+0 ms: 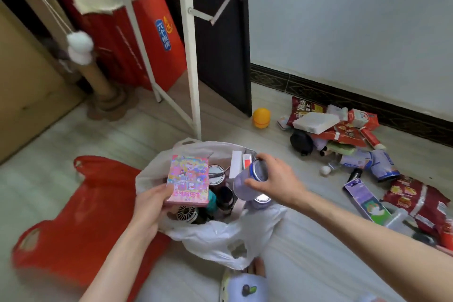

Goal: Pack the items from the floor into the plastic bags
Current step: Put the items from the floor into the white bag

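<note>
A white metal rack (188, 56) stands upper centre, its legs on the pale floor (137, 130). Behind it, upper left, a red box (157, 39) with a blue label — and two white pompoms (79, 48) hanging on cords. A dark door (220, 32) meets the white wall (355, 19) — dark patterned skirting (343, 95) below.

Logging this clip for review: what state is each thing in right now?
White plastic bag: open, partly filled.
Red plastic bag: flat on floor.
Pink box: held by left hand over the white bag.
Purple can: gripped by right hand, tilted over it.
Snack pile: unpacked on floor.
</note>
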